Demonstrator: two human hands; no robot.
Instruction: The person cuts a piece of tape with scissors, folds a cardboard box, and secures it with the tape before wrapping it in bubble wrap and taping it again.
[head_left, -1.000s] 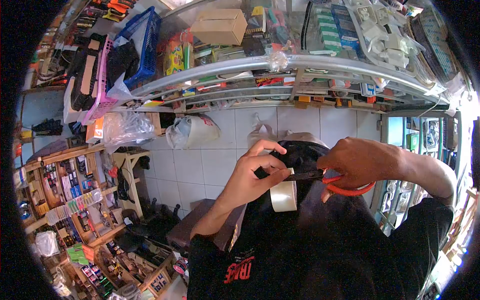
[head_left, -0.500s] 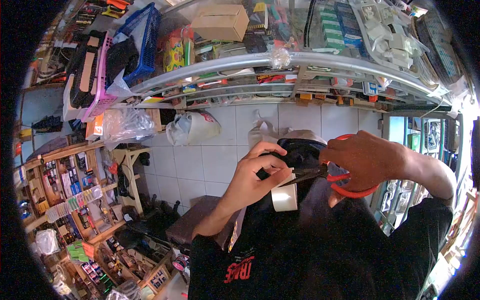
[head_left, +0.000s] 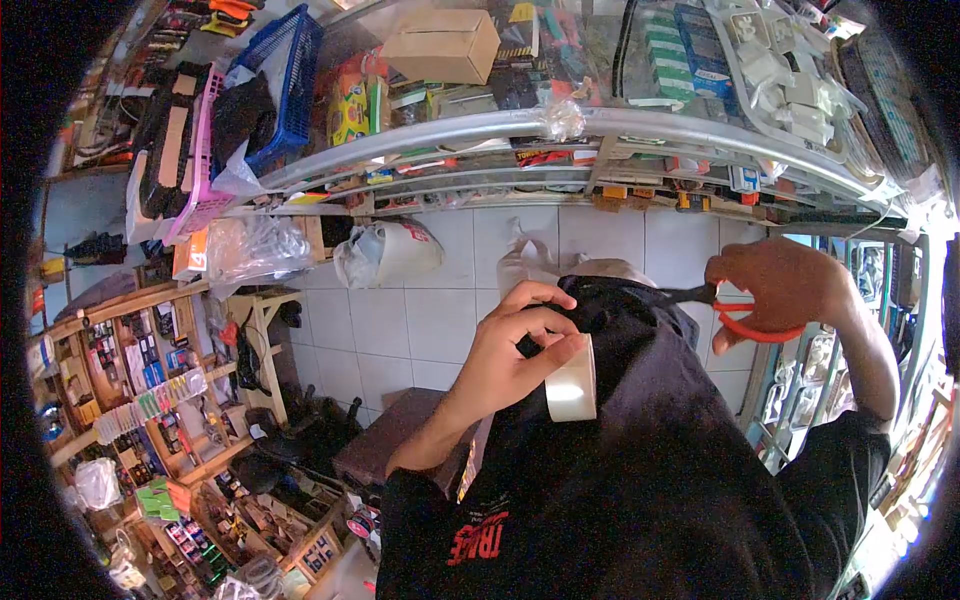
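Note:
My left hand [head_left: 515, 350] pinches a cream roll of tape [head_left: 572, 392] between thumb and fingers, in front of my black shirt. Away to the right, my right hand [head_left: 785, 285] has its fingers through the red-orange handles of a pair of scissors [head_left: 757, 330]. Their dark blades point left toward my lap and stay apart from the tape. Whether the blades are fully closed is hard to make out.
Ahead runs a glass counter with a metal rail [head_left: 480, 125], bearing a cardboard box [head_left: 440, 45] and a blue basket [head_left: 290, 100]. A white sack [head_left: 390, 252] stands on the tiled floor. Wooden compartment shelves [head_left: 150, 370] are on the left, and a glass cabinet [head_left: 815, 375] on the right.
My right hand has drawn the scissors away from the tape, to the right. The left hand holds the tape in nearly the same place.

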